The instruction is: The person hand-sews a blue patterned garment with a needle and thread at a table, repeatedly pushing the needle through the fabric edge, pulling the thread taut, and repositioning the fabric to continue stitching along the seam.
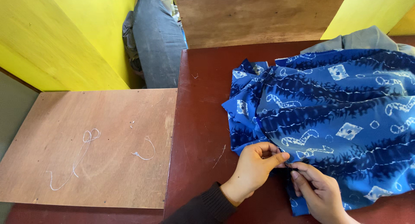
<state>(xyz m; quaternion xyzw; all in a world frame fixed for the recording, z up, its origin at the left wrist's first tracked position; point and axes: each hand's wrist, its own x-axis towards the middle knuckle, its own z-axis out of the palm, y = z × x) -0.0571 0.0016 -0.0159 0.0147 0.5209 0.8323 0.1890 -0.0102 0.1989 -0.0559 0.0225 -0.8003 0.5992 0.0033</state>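
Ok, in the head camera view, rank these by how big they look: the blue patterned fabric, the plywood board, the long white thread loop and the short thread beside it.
1. Blue patterned fabric and plywood board: near alike, and the fabric runs out of frame, so unranked.
2. Long white thread loop.
3. Short thread.

No packages, labels, signs or screens are anywhere to be seen here, near or far, left or right.
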